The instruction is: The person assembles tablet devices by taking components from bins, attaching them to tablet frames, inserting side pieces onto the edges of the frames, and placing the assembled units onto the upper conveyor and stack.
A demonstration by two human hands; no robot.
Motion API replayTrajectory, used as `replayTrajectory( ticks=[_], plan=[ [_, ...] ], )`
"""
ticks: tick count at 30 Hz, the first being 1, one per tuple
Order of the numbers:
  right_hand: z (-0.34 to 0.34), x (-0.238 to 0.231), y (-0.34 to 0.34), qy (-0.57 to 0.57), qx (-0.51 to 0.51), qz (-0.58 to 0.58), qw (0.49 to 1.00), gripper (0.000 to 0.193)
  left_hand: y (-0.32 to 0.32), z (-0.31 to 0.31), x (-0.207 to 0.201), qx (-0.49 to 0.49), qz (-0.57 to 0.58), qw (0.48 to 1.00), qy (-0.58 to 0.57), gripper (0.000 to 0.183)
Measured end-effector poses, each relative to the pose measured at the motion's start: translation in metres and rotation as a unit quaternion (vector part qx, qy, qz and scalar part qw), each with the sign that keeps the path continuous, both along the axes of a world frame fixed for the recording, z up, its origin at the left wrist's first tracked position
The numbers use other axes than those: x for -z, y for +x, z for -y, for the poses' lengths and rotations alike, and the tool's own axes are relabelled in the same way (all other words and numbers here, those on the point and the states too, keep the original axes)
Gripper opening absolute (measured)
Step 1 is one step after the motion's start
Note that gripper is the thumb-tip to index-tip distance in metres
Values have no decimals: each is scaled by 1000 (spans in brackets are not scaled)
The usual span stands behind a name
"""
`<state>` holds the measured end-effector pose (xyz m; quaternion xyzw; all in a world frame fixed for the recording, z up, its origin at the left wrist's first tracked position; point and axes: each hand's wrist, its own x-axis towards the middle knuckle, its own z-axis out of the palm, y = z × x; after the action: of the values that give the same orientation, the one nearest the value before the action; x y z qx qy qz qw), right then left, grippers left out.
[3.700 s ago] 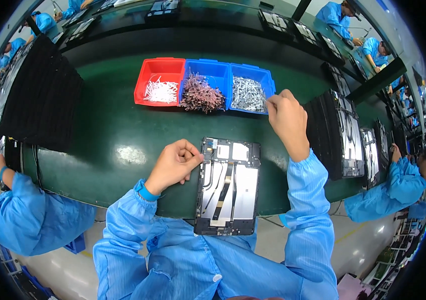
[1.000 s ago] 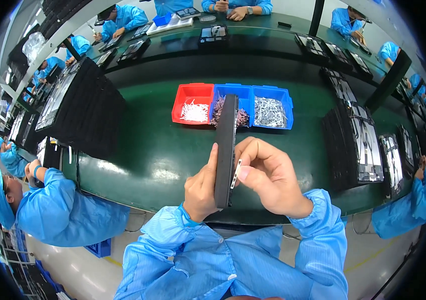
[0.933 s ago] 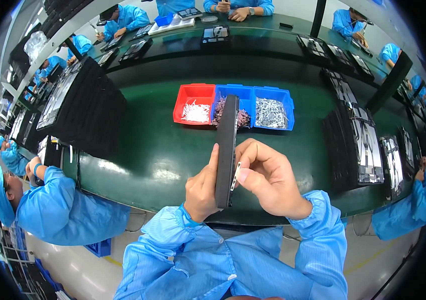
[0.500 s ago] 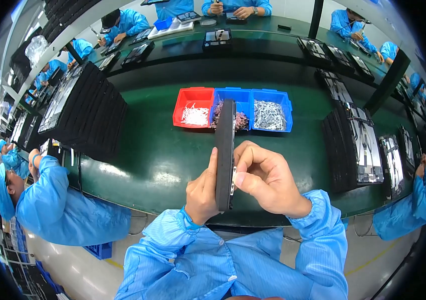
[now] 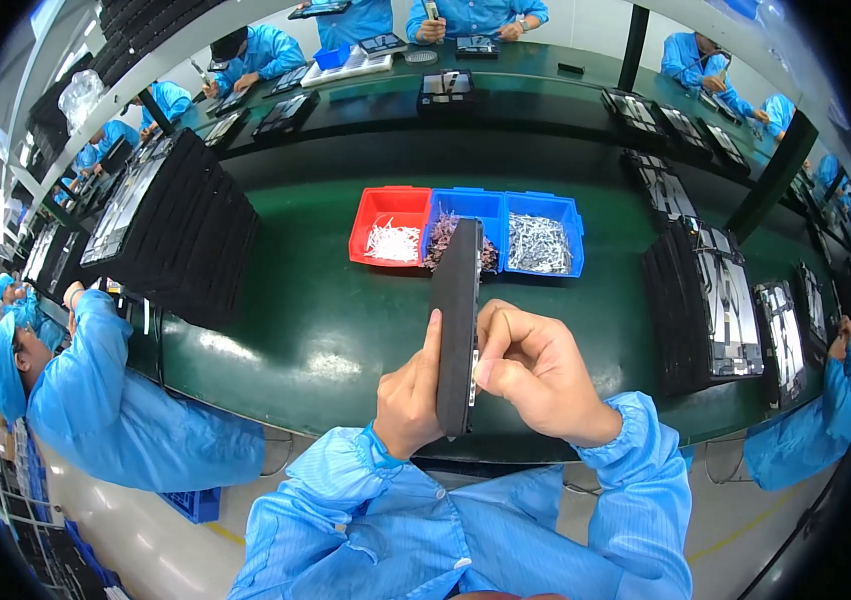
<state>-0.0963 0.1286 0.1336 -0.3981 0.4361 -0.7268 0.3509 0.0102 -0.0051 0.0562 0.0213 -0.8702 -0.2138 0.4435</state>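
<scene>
A thick black foam tray [image 5: 456, 330] stands on edge above the table's front, its broad back turned left and its inner face hidden. My left hand [image 5: 412, 395] grips it from the left, index finger stretched up along the back. On the right, my right hand [image 5: 544, 375] is closed in a pinch against the tray's edge. A small pale strip [image 5: 474, 378] with dark spots shows by the thumb tip; what the pinching fingers hold is too small to tell. Beyond the tray sit a red bin [image 5: 389, 262] of white strips and blue bins [image 5: 544, 266] with pinkish and silvery small parts.
Tall stacks of black trays flank me, one left [image 5: 171, 235] and one right [image 5: 681, 310], with tablet-like devices on top. A raised shelf [image 5: 366, 118] across the back holds more trays. A co-worker [image 5: 96, 390] sits close on the left; others work beyond the shelf.
The view has shifted slightly, and the tray has turned a little so more of its back shows. Both hands keep their grip, the right still pinching at the tray's edge.
</scene>
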Motion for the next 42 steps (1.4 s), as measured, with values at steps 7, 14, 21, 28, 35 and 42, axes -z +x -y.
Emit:
replayTrajectory(
  ticks=[7,14,21,28,35,42],
  plan=[
    [-3,-4,4,35,29,-5,999,7,-3,0,3,-2,-14,1000,-22,46],
    [-2,-1,0,29,13,107,994,6,-4,-3,0,-8,-16,999,-34,46],
    [-5,-12,2,48,15,104,993,11,-8,-6,-6,7,-28,999,-15,56],
    [-1,4,20,19,47,91,995,21,-2,-6,-9,6,3,999,-34,61],
    [-6,26,33,-97,78,46,991,33,-5,-9,-7,7,7,999,-46,73],
    [-45,16,-37,37,278,-358,891,47,13,1,-6,99,39,932,348,17]
  ],
)
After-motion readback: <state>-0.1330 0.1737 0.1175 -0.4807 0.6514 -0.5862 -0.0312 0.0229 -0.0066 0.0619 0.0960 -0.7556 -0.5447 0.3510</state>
